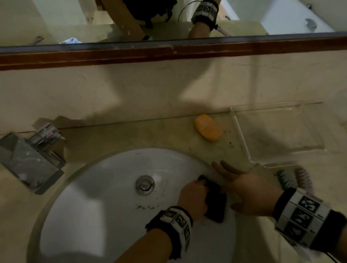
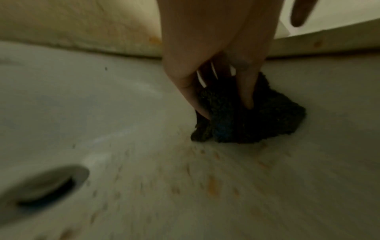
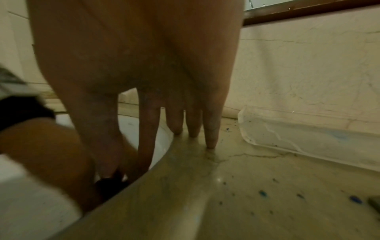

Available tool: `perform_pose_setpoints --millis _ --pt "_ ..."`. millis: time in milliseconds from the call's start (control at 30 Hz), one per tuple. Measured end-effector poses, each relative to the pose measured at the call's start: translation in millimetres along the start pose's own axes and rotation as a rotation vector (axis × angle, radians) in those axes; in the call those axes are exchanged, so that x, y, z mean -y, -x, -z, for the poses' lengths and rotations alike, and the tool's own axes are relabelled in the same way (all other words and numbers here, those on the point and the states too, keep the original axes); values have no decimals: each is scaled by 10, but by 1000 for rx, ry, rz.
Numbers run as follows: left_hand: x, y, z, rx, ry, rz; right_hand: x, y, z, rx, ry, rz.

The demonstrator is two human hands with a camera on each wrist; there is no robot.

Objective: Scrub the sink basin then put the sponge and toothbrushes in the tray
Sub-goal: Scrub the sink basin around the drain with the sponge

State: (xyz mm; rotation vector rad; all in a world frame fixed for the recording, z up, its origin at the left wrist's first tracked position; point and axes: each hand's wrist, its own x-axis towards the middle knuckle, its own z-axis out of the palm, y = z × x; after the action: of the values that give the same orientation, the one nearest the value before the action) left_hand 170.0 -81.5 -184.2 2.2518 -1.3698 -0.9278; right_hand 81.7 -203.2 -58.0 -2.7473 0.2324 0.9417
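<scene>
Scrubbing under way, judged not finished. Left hand [image 1: 194, 198] grips the dark sponge [image 1: 214, 200] with curled fingers [image 2: 195, 97], pressed against the right inner wall of the sink basin [image 1: 103, 199], just under the rim. Brown specks and smears show on the white basin between sponge and drain [image 1: 145, 185]; the near basin looks cleaner, though the light is poor.

Right hand [image 1: 245, 190] lies flat and open on the counter [image 1: 168, 131], fingers straight, bracing at the basin's edge.

Left to do: sponge and toothbrushes into the clear tray [image 1: 238, 126], which sits far right on the counter with nothing in it. Two toothbrushes [image 1: 295, 181] lie near the right wrist, heads only showing; handles hidden behind the wristband.

Left wrist view is motion-blurred. Orange soap [image 1: 208, 127] sits beside the tray. Dark grit on the counter, kind unclear.
</scene>
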Motion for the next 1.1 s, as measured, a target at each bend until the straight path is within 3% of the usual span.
perform_pose_setpoints --millis 100,200,267,367,400,467,567,633,800,1000,1100 --pt "92 239 -195 213 -103 -86 48 35 63 16 37 -10" --pt "112 401 -55 358 -229 -191 87 52 85 29 81 -24" --pt "126 451 166 306 -217 -203 96 47 87 33 94 -29" --pt "194 508 489 64 -110 -121 85 38 54 25 69 -22" --pt "193 547 545 41 -104 -130 80 36 41 24 55 -19" --pt "128 670 540 136 -150 -212 65 27 19 24 35 -15" --pt "-17 874 246 402 -231 -368 46 19 20 20 18 -12" --pt "-70 912 47 536 -284 -388 46 23 27 23 5 -20" --pt "-8 753 -32 548 -320 -164 47 13 -11 26 5 -19" --pt "237 499 77 270 -339 169 72 13 19 43 42 -44" --pt "246 393 214 159 -254 232 98 17 34 48 50 -48"
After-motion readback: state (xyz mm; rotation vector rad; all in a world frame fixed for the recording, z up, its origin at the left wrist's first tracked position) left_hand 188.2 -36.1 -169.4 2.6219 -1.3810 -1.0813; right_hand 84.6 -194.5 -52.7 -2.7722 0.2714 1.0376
